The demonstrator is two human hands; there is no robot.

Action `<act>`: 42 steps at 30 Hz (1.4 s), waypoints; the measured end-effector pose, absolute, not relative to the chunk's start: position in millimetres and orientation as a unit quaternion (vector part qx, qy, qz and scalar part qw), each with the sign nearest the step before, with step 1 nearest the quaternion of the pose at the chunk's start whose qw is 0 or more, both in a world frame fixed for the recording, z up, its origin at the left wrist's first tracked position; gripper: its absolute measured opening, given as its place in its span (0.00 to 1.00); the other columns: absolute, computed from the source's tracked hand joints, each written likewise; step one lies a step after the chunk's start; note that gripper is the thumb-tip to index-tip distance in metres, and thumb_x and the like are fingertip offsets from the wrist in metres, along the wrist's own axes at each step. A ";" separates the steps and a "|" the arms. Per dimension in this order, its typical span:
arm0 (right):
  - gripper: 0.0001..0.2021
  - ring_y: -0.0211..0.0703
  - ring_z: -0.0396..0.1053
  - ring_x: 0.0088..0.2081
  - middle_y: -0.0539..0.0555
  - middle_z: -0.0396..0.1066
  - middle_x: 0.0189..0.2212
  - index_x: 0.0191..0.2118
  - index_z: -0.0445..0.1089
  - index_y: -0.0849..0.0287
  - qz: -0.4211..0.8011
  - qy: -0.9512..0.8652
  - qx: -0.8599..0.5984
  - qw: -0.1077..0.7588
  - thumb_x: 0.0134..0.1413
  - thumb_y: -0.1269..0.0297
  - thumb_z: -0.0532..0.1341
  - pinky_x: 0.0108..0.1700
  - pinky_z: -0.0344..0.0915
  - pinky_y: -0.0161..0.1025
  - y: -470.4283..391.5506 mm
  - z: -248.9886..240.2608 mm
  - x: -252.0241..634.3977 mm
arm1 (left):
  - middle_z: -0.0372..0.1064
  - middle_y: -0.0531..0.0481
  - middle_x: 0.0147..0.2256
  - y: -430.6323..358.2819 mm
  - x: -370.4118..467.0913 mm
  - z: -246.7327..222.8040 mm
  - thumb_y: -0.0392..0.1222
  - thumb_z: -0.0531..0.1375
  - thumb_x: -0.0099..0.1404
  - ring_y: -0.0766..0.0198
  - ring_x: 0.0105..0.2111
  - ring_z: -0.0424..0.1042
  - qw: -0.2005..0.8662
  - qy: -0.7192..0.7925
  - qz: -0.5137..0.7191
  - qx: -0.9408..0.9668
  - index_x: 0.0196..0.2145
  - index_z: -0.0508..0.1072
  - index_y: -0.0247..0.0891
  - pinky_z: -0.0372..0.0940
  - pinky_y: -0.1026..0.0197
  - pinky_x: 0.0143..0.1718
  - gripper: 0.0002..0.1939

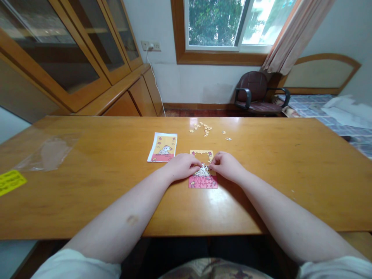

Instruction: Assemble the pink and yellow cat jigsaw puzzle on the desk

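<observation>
A partly assembled jigsaw puzzle (203, 182) lies on the table in front of me, with a pink lower part, a white cartoon animal in the middle and a yellow border around a gap at the top. My left hand (184, 166) rests at its left side, fingers bent and fingertips pressed on the puzzle near the animal. From the right, my right hand (225, 164) reaches in with thumb and forefinger pinched at the puzzle's right side. A small puzzle piece seems to be in that pinch, mostly hidden by the fingers.
Several loose puzzle pieces (205, 128) lie beyond the puzzle, with a few more to the right. A printed reference picture (163, 147) sits at left. Farther left are a clear plastic bag (49, 153) and a yellow label (11, 182). The wooden table (116, 135) ends close to my body.
</observation>
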State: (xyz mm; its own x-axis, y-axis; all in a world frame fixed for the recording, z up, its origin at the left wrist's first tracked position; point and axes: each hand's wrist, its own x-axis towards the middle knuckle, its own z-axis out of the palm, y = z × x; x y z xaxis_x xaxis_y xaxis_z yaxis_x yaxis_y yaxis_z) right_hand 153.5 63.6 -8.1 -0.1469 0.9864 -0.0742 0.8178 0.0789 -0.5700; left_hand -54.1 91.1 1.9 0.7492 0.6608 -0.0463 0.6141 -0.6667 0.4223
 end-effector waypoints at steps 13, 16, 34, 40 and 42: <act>0.09 0.36 0.64 0.27 0.51 0.69 0.26 0.19 0.67 0.60 0.275 -0.687 -0.654 0.157 0.45 0.65 0.63 0.30 0.57 0.32 62.0 -5.8 149.3 | 0.76 0.51 0.41 91.4 -53.7 0.7 0.43 0.54 0.65 0.61 0.41 0.72 0.206 0.351 0.056 0.912 0.44 0.77 0.44 0.64 0.60 0.41 0.14; 0.08 0.36 0.64 0.28 0.52 0.69 0.27 0.19 0.68 0.60 0.256 -0.697 -0.653 0.149 0.44 0.65 0.63 0.31 0.57 0.32 60.8 -4.5 148.1 | 0.76 0.51 0.42 91.4 -53.9 0.7 0.43 0.54 0.65 0.61 0.42 0.72 0.209 0.353 0.057 0.910 0.44 0.77 0.44 0.64 0.60 0.42 0.14; 0.10 0.37 0.65 0.28 0.52 0.68 0.27 0.19 0.68 0.59 0.256 -0.696 -0.654 0.146 0.45 0.64 0.63 0.31 0.58 0.34 58.5 -2.4 145.9 | 0.76 0.51 0.42 91.7 -54.2 -0.7 0.44 0.54 0.65 0.61 0.42 0.72 0.209 0.357 0.053 0.909 0.44 0.77 0.45 0.64 0.61 0.43 0.14; 0.09 0.38 0.65 0.29 0.52 0.69 0.26 0.19 0.69 0.59 0.219 -0.712 -0.653 0.135 0.45 0.63 0.63 0.32 0.58 0.34 57.8 -1.8 144.9 | 0.76 0.51 0.42 91.9 -54.4 0.0 0.44 0.54 0.65 0.61 0.42 0.72 0.211 0.356 0.051 0.909 0.44 0.77 0.45 0.64 0.60 0.43 0.14; 0.09 0.38 0.65 0.29 0.52 0.69 0.26 0.20 0.69 0.59 0.209 -0.718 -0.652 0.130 0.45 0.63 0.63 0.32 0.57 0.34 57.4 -1.9 144.3 | 0.76 0.51 0.42 92.0 -54.4 0.2 0.44 0.54 0.65 0.60 0.42 0.72 0.213 0.355 0.050 0.909 0.44 0.77 0.44 0.64 0.59 0.43 0.14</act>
